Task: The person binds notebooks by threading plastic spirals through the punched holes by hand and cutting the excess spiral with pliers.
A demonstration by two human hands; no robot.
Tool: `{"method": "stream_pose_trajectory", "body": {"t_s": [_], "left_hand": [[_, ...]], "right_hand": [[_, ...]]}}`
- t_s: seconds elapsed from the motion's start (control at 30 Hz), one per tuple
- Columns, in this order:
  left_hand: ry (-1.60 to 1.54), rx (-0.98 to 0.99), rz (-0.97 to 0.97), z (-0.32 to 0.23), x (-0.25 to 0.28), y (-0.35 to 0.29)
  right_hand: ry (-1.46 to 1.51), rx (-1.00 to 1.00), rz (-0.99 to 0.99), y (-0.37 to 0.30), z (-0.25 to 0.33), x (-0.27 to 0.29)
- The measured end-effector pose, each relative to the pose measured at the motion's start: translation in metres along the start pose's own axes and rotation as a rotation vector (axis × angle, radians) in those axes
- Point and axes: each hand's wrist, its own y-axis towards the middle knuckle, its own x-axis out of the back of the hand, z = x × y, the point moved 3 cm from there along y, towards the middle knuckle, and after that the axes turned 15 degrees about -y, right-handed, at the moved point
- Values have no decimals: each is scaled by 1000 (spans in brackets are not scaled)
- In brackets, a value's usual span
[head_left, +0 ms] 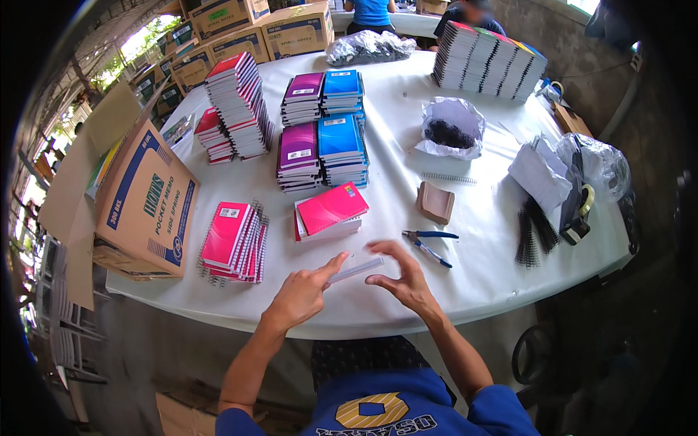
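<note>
Near the table's front edge, my left hand (299, 292) grips one end of a thin, pale, see-through-looking strip (356, 270); its exact kind is not clear. My right hand (404, 280) is at the strip's other end, thumb and fingers curved apart, the fingertips smeared by motion. Just beyond lies a short stack of pink notebooks (331, 211), the top one turned askew. To the left, pink spiral notebooks (227, 236) are piled with wire coils sticking out. Blue-handled cutting pliers (430, 245) rest open right of my right hand.
Purple notebooks (298, 149) and blue notebooks (340, 142) stand in stacks mid-table. Taller piles are behind. A cardboard box (145, 196) stands left. Rightward are a brown tray (435, 202), a loose coil (449, 178), paper with black coils (451, 131) and a tape dispenser (578, 218).
</note>
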Motion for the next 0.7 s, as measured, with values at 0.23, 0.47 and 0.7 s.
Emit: {"method": "stream_pose_trajectory", "body": {"t_s": [0.23, 0.47, 0.7], "left_hand": [[-458, -276, -628, 29, -26, -2], [431, -334, -427, -17, -46, 26], [352, -427, -442, -19, -47, 34]], "right_hand": [[307, -295, 193, -17, -24, -47], [142, -63, 185, 4, -28, -27], [-694, -45, -175, 119, -142, 145]]}}
